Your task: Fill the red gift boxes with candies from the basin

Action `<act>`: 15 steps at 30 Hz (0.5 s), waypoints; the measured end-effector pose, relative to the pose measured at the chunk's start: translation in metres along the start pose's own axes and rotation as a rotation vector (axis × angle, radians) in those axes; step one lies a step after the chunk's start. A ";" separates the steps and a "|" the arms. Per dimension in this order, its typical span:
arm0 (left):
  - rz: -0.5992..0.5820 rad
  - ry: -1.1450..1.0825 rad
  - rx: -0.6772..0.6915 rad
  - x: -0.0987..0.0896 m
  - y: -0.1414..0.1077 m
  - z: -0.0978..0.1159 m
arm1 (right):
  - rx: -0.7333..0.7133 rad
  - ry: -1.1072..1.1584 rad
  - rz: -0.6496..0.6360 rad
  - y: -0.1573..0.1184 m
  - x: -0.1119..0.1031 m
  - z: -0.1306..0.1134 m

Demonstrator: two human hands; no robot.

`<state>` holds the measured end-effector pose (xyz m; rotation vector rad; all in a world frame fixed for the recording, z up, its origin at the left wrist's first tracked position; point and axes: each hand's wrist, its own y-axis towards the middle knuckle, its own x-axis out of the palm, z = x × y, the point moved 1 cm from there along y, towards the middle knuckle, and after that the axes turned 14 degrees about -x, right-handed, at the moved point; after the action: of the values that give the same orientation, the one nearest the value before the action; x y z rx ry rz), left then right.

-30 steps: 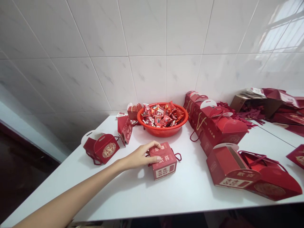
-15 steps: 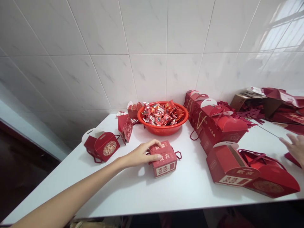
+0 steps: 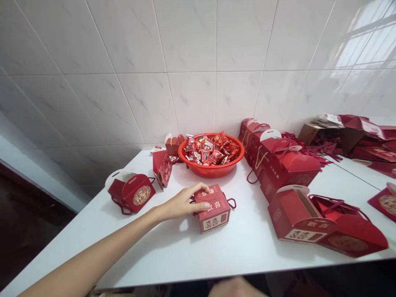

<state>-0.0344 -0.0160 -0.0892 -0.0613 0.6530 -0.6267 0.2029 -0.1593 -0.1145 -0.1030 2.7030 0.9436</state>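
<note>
My left hand reaches in from the lower left and grips a small red gift box on the table, thumb and fingers bent over its near left side. Gold lettering covers the top of this box, a pale panel its front, and a dark red cord loops out at its right. At the bottom edge, a blurred part of my right hand shows, its fingers hidden. Behind the gift box stands a red plastic basin full of red-wrapped candies.
On the white table, an open red box stands left and a folded box beside the basin. Rows of handled boxes and two open boxes are to the right. Flat cartons pile up far right. Tiled wall behind.
A hand at the right edge has left that spot, showing a red box there. A blurred hand now appears at the bottom edge. My left hand stays on the gift box.
</note>
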 end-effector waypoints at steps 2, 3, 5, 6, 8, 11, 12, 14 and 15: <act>0.004 0.012 0.004 0.000 0.000 -0.001 | 0.026 -0.030 -0.005 0.008 0.022 0.008; 0.008 0.021 0.007 0.000 0.000 -0.001 | 0.054 -0.066 0.002 0.013 0.024 0.014; 0.012 0.036 0.017 0.000 0.000 -0.001 | 0.181 -0.182 0.025 0.026 0.017 0.030; 0.012 0.041 0.024 0.000 0.000 -0.001 | 0.274 -0.231 0.025 0.031 0.012 0.040; 0.015 0.059 0.035 0.000 0.000 0.000 | 0.400 -0.182 -0.004 0.040 0.008 0.058; 0.079 0.153 0.044 -0.001 -0.001 0.001 | 0.361 0.040 0.056 0.050 0.017 0.074; 0.119 0.198 0.032 -0.002 -0.001 0.001 | 0.320 0.100 0.106 0.053 0.021 0.074; 0.184 0.277 -0.012 -0.004 -0.002 0.000 | 0.250 0.188 0.226 0.059 0.027 0.070; 0.193 0.296 -0.037 -0.005 -0.002 0.000 | 0.222 0.225 0.285 0.063 0.027 0.065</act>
<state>-0.0387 -0.0148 -0.0863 0.0614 0.9447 -0.4400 0.1820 -0.0689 -0.1333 0.2415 3.0702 0.7323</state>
